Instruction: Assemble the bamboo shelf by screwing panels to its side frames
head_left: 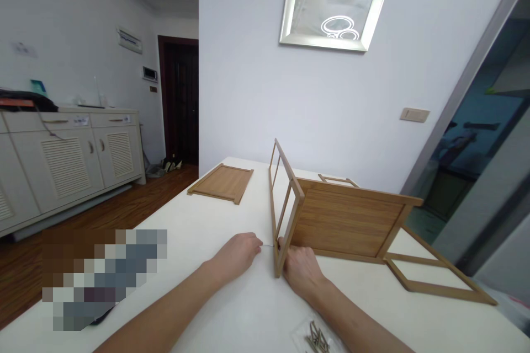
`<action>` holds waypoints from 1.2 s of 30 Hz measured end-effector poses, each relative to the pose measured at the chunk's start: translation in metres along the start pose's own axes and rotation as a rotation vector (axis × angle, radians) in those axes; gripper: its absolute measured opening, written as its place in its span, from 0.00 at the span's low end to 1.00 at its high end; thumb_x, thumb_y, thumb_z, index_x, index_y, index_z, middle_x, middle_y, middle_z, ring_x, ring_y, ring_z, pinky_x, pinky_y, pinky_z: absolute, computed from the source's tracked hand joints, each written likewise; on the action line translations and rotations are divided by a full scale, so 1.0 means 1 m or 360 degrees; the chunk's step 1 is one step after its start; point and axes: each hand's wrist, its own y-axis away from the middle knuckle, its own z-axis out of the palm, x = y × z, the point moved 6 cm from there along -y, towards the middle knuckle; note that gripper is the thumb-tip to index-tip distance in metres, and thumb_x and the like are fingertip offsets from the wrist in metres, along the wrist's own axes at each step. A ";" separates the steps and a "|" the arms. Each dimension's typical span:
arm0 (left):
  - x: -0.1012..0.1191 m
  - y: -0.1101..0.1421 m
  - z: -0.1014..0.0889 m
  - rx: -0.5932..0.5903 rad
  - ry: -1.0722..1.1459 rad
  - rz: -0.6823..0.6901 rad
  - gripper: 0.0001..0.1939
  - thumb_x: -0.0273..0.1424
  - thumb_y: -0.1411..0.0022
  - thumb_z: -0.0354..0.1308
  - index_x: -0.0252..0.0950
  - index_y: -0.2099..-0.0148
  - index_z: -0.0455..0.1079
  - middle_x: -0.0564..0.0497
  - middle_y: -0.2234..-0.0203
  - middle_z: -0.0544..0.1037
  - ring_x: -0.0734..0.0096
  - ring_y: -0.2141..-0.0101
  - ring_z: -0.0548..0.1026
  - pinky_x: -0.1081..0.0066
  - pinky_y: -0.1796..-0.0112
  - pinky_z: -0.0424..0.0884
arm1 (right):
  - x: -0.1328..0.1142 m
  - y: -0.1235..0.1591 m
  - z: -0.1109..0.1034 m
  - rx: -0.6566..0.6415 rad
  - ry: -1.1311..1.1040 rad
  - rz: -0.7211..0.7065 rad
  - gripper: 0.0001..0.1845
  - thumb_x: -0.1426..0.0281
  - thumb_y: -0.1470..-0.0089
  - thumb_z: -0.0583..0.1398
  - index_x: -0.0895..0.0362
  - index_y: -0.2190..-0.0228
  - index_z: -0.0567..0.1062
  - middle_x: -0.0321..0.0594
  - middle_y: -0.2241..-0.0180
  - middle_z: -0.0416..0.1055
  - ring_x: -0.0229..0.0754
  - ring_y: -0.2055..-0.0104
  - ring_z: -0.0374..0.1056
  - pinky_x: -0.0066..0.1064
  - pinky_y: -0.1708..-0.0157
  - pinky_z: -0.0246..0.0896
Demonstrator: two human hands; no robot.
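A part-built bamboo shelf (348,220) lies on the white table (199,231), with a slatted panel joined to an upright ladder-like side frame (284,198). My right hand (304,270) is closed round the near lower corner of that frame. My left hand (238,256) sits just left of the frame, fingers pinched on a thin metal tool or screw whose tip points at the frame's corner. A second side frame (434,278) lies flat at the right.
A loose bamboo panel (221,182) lies at the table's far left. A clear bag of screws (317,336) sits near the front edge. White cabinets (66,160) line the left wall. A glass door (484,176) is at the right.
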 end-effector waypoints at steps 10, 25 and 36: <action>-0.038 -0.009 0.023 0.0115 0.0806 -0.0542 0.13 0.24 0.56 0.63 0.32 0.64 0.79 0.51 0.75 0.80 0.70 0.72 0.75 0.73 0.70 0.68 | 0.000 -0.001 -0.001 -0.0014 0.0000 -0.0002 0.12 0.75 0.44 0.51 0.58 0.58 0.67 0.44 0.67 0.78 0.43 0.68 0.73 0.32 0.76 0.44; -0.030 -0.006 0.016 0.0182 0.0585 -0.0501 0.12 0.24 0.52 0.60 0.35 0.63 0.78 0.54 0.76 0.76 0.71 0.73 0.72 0.72 0.69 0.67 | -0.003 -0.001 -0.004 -0.0073 0.0023 -0.0014 0.14 0.76 0.42 0.49 0.58 0.56 0.67 0.46 0.66 0.78 0.45 0.66 0.74 0.30 0.73 0.51; -0.027 -0.006 0.013 0.0154 0.0558 -0.0492 0.12 0.26 0.50 0.58 0.34 0.62 0.79 0.50 0.71 0.81 0.67 0.69 0.76 0.69 0.64 0.70 | -0.003 -0.001 -0.005 -0.0105 0.0021 -0.0003 0.18 0.77 0.43 0.49 0.58 0.51 0.66 0.46 0.65 0.78 0.46 0.64 0.75 0.30 0.71 0.54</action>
